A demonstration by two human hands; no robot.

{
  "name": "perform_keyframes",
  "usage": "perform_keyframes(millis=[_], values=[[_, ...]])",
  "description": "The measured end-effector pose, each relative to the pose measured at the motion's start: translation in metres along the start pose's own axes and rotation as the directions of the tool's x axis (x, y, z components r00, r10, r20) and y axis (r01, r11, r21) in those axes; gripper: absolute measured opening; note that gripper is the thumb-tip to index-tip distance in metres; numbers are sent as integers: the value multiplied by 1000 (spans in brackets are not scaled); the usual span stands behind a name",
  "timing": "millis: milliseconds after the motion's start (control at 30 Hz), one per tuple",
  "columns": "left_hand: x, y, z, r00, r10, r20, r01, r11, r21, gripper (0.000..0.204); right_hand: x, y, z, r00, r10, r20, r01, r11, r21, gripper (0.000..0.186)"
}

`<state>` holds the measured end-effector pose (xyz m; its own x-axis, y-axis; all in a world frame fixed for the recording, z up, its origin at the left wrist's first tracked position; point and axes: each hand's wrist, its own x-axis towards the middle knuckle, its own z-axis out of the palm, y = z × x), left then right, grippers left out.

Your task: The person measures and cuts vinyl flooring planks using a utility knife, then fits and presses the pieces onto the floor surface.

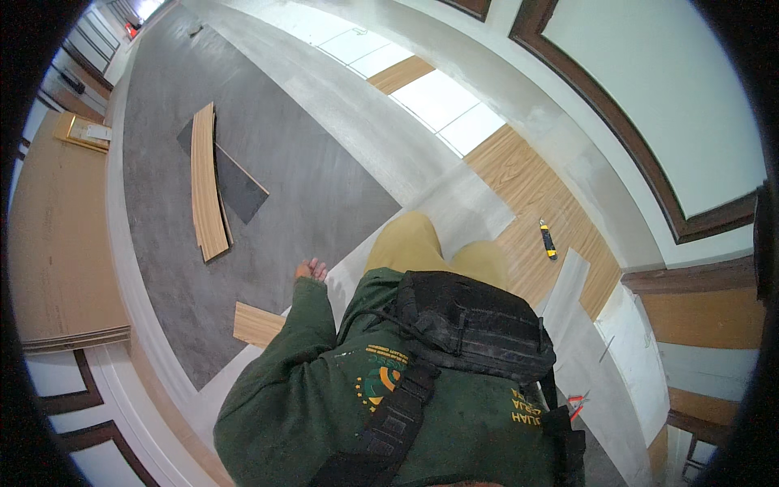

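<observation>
My left hand rests by my left knee, over the edge of the dark grey floor, fingers loosely apart and nothing in them. Just below it, partly covered by my green sleeve, lies a short piece of wood-look floor plank. Farther off to the left are long wood-look planks, stacked over a dark piece that seems to be a plank turned face down. A black and yellow utility knife lies on the wood-look flooring to my right. My right hand does not show.
Flat brown cardboard boxes are piled along the left side. White tiles and a panelled wall run along the right. A red-handled tool sits at the lower right, beside a pale strip.
</observation>
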<state>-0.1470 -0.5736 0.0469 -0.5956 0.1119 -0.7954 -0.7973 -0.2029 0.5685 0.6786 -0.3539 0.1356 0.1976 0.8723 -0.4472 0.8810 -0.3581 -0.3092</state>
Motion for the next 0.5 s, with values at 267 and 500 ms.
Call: perform_keyframes(millis=[267, 500], values=[[12, 25, 65, 996, 78, 52, -89, 959, 271, 35, 19, 32, 13, 997, 52, 50, -55, 997, 60, 42], [-14, -9, 51, 998, 26, -49, -7, 937, 349, 40, 104, -14, 13, 985, -88, 146, 81, 995, 50, 41]])
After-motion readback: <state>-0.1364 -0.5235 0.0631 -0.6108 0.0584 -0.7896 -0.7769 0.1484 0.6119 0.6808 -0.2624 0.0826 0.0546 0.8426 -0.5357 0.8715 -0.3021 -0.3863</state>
